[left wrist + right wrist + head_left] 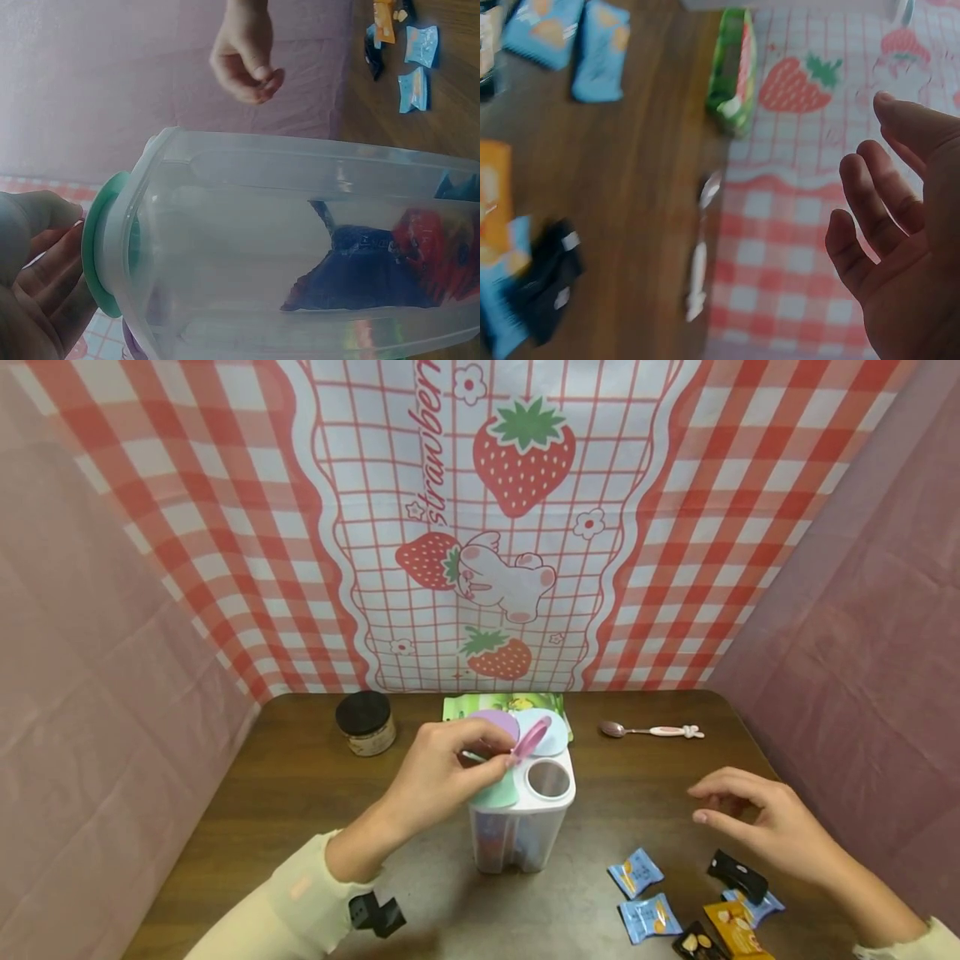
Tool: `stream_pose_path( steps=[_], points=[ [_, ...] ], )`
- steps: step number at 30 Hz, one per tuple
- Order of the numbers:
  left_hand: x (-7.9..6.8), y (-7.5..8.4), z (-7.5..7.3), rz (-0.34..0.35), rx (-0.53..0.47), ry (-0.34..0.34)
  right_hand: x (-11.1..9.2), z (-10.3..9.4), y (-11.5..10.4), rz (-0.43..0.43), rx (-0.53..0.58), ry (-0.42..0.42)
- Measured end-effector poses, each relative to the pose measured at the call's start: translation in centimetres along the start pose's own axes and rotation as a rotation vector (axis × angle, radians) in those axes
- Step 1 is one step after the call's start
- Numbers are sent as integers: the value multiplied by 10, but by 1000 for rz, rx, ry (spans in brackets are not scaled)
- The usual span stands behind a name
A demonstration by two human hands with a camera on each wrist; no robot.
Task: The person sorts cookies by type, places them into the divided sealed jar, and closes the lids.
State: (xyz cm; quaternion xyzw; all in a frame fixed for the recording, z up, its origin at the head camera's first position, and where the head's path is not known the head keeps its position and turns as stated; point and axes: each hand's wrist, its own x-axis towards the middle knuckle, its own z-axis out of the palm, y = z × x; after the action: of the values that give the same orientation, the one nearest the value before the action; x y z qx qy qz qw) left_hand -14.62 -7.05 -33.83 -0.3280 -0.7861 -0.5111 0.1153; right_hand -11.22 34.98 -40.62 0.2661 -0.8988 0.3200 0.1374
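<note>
In the head view my left hand (pixel 442 764) pinches a pink round lid (pixel 532 737), tilted on edge, between thumb and fingertips. It is over a clear storage box (pixel 517 843) with a white top. Round purple (pixel 497 722), light blue (pixel 551 731) and green (pixel 501 792) lids cover three of its openings; the front right opening (pixel 548 779) is uncovered. Through its side, the left wrist view shows a dark blue packet (pixel 360 274) and a red packet (pixel 427 247). My right hand (pixel 772 822) hovers at the right, fingers loosely bent, holding nothing.
Several wrapped snacks, among them a blue packet (pixel 636 872) and an orange packet (pixel 735 928), lie at the front right. Behind them is a spoon (pixel 651 731). A black-lidded jar (pixel 366 724) stands back left, and a green package (pixel 457 706) is behind the box.
</note>
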Motion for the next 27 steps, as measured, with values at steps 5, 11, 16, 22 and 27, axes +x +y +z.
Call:
stream_pose_path(
  steps=[5, 11, 16, 22, 27],
  points=[
    [-1, -1, 0, 0, -1, 3, -32, 0, 17, 119, 7, -11],
    [-2, -1, -2, 3, 8, 11, -59, 7, 45, 218, -9, -14],
    [0, 0, -2, 16, 11, 8, -69, 10, 70, 324, 13, -52],
    [2, 2, -1, 18, 11, -7, -82, 16, 93, 402, 91, -118],
    [0, 1, -1, 9, 4, -5, -91, 23, 105, 386, 89, -130]
  ],
)
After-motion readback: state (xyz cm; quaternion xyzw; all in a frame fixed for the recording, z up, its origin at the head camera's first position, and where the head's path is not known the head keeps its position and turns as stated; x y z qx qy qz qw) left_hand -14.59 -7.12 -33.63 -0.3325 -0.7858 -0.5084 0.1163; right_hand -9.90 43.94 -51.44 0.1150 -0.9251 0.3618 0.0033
